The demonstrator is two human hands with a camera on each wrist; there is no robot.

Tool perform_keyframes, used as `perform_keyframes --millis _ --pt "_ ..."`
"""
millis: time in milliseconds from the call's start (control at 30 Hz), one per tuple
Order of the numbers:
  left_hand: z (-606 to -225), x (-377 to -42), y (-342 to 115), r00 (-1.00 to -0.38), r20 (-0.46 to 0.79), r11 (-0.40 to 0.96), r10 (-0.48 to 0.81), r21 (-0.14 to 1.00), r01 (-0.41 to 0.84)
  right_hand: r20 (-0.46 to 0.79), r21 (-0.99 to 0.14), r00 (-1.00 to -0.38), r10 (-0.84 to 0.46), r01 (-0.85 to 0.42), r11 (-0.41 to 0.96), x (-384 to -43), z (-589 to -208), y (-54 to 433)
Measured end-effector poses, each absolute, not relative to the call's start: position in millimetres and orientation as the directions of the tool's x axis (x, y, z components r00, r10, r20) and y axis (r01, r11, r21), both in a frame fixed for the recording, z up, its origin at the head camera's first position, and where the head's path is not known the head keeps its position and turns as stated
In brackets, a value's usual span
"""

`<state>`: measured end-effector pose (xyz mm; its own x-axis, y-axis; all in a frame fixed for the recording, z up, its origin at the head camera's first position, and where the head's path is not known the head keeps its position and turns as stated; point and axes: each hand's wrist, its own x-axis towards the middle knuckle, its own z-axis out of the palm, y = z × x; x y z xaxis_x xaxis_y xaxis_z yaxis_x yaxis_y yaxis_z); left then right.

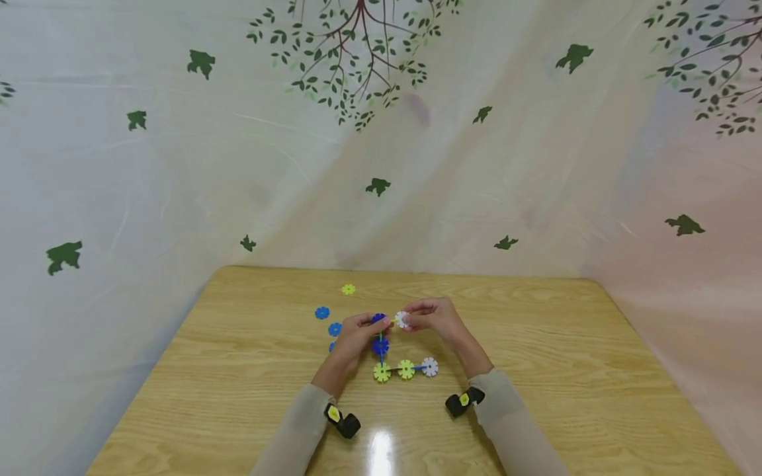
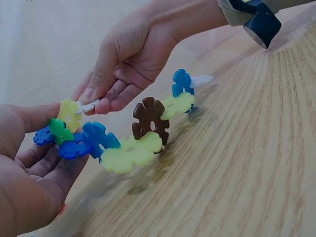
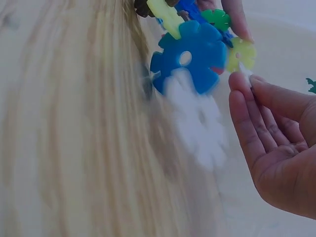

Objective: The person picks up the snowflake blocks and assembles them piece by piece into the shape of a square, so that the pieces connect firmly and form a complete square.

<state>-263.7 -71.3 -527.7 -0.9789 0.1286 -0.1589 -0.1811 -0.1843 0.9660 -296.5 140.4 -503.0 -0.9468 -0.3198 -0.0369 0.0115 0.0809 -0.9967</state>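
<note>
A chain of interlocking flower-shaped plastic discs bends in a C shape close over the table. My left hand (image 1: 356, 336) holds its far end by a dark blue disc, thumb on top. From that end a green disc (image 2: 60, 130) links to an upright yellow disc (image 2: 69, 111). Between thumb and fingers, my right hand (image 1: 439, 318) pinches a white disc (image 1: 401, 320), its edge right at the yellow one. Farther along come a brown disc (image 2: 143, 121), a lighter blue disc (image 3: 195, 54) and, at the near end, another white disc (image 3: 200, 123).
Loose blue discs (image 1: 322, 313) lie on the wooden table (image 1: 238, 410) left of my left hand, partly hidden by it. A single yellow disc (image 1: 348, 289) is farther back. Behind the table hangs a pale curtain (image 1: 286, 198) with a leaf print.
</note>
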Motion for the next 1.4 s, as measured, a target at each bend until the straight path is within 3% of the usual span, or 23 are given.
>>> perform_keyframes --millis 467,967,1400 --pt "-527 -272 -81 -0.961 -0.183 -0.15 0.209 0.965 -0.216 -0.066 -0.995 -0.938 -0.341 0.035 0.095 -299 -498 138" --pt "-512 -278 -121 -0.951 -0.176 0.049 0.254 0.984 -0.169 -0.081 -0.991 -0.933 -0.352 0.038 0.128 -296 -489 102" --pt "-514 -271 -157 -0.958 -0.179 0.027 0.222 0.984 -0.178 -0.045 -0.948 -0.825 -0.563 -0.142 0.284 -306 -484 87"
